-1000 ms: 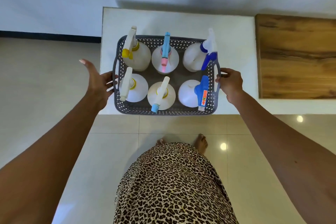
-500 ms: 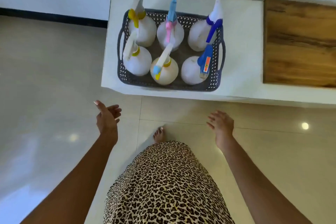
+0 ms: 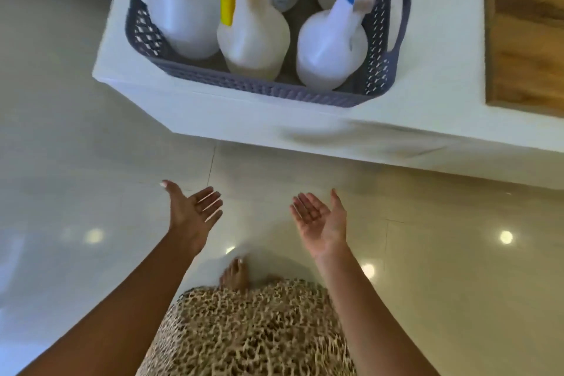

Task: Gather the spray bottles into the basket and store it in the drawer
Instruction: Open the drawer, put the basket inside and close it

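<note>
Both hands, left point(image 3: 195, 210) and right point(image 3: 320, 220), have dropped off the basket point(image 3: 262, 90) and hang released below the table point(image 3: 274, 125), probably seeking the drawer.

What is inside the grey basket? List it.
The grey basket holds white spray bottles: a yellow-trigger bottle, a blue-trigger bottle, another at left. Those behind are cropped; the floor is mostly covered.

A grey basket point(image 3: 259, 90) of white spray bottles point(image 3: 254, 36) sits on the white counter point(image 3: 305, 128), near its front edge. Below the counter, over the tiled floor point(image 3: 76, 146), the left hand point(image 3: 192, 212) and right hand point(image 3: 320, 221) hang apart, palms up, fingers spread, empty.
</note>
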Available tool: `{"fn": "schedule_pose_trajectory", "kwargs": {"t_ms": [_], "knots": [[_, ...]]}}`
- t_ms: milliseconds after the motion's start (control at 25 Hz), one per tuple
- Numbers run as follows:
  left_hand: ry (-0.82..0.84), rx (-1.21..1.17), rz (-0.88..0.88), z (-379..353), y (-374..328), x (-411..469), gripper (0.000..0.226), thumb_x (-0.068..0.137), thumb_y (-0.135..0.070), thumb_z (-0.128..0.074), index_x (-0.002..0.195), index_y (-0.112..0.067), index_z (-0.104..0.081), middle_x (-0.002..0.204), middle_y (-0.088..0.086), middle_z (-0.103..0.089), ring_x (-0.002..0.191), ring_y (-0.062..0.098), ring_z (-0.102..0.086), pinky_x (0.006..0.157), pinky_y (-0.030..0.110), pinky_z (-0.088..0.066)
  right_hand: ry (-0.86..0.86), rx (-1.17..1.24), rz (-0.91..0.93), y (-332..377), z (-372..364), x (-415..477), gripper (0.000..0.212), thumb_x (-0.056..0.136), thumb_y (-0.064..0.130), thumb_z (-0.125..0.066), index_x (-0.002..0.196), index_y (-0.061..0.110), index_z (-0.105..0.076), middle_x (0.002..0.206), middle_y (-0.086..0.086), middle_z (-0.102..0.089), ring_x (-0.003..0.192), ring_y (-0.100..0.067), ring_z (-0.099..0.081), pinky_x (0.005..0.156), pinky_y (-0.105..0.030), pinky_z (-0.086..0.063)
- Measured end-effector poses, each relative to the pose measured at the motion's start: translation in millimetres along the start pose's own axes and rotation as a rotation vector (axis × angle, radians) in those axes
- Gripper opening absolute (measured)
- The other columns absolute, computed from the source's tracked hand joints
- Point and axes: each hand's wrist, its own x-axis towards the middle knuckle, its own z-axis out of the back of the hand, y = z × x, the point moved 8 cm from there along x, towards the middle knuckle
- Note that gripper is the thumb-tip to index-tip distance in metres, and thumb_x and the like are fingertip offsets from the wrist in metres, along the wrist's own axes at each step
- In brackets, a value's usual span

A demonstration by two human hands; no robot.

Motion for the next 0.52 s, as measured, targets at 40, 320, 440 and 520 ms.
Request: {"fn": "schedule_pose_trajectory", "kwargs": {"t_ms": [40,320,440,520], "knots": [[0.031,-0.029,0.004,-7.8,6.9,23.4,0.096,0.080,-0.075,-0.008,0.125,-0.001,-0.047,0.128,0.017,-0.052,0.115,0.031,-0.050,0.105,0.041,-0.034,0.034,0.043,-0.002,-3.9,-3.7,22.2,0.060,0.091,0.046,-0.047,0.123,-0.005,-0.048,0.132,-0.023,-0.051,0.119,-0.034,-0.053,0.097,-0.040,-0.044],[0.199,-0.222,-0.011,-47.6,11.8,148.0,0.112,0.069,-0.085,-0.026,0.138,0.003,-0.027,0.146,0.019,-0.035,0.134,0.034,-0.033,0.111,0.043,-0.026,0.148,0.227,-0.009,-4.0,-27.1,157.2,0.084,0.088,0.063,-0.034,0.134,-0.007,-0.034,0.138,-0.023,-0.042,0.126,-0.035,-0.044,0.107,-0.043,-0.035],[0.246,-0.348,-0.046,-60.0,5.0,183.2,0.124,0.059,-0.086,-0.043,0.140,0.005,-0.019,0.150,0.019,-0.026,0.139,0.033,-0.025,0.115,0.044,-0.022,0.213,0.261,0.003,-1.9,-38.8,196.8,0.095,0.083,0.071,-0.033,0.138,-0.006,-0.026,0.144,-0.023,-0.034,0.133,-0.035,-0.035,0.111,-0.045,-0.028],[0.271,-0.393,-0.059,-67.2,0.1,194.0,0.126,0.057,-0.086,-0.046,0.140,0.005,-0.018,0.150,0.019,-0.026,0.139,0.032,-0.024,0.116,0.044,-0.021,0.246,0.302,0.019,2.6,-45.9,209.7,0.100,0.081,0.074,-0.032,0.141,-0.005,-0.021,0.148,-0.022,-0.030,0.137,-0.034,-0.029,0.114,-0.045,-0.023]]}}
